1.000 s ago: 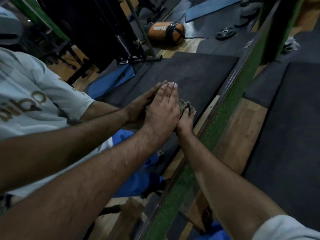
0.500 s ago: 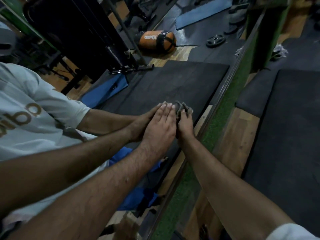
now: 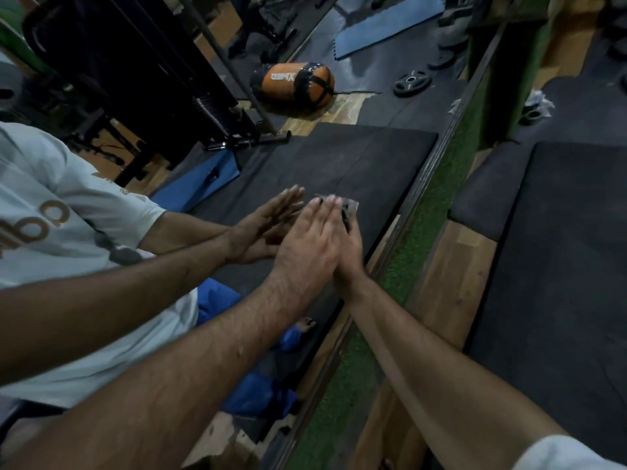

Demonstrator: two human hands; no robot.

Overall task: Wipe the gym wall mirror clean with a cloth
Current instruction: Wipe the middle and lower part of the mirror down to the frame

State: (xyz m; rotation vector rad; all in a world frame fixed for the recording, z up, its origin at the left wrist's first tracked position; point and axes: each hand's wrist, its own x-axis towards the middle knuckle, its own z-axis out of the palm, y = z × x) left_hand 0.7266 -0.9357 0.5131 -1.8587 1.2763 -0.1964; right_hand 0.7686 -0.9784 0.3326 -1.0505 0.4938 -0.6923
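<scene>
Evidently wiping is under way: the cloth point(image 3: 348, 209) is pinned against the mirror point(image 3: 339, 157) near its lower edge. The left hand point(image 3: 305, 245) lies flat, fingers straight, pressing over it. The right hand point(image 3: 351, 256) sits behind; its grip cannot be told. The next stroke should need steady pressure toward uncleaned glass. Nothing obstructs the pane. A turf strip point(image 3: 424, 239) runs beside the frame, and an orange bag point(image 3: 295, 83) shows in reflection.

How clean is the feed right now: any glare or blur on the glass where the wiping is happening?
Head view: dim overall, with no glare on the mirror. Head view: the left hand and the cloth are softened by motion blur, so the cloth's detail is lost. Head view: the wide lens stretches the forearms near the bottom edge.
</scene>
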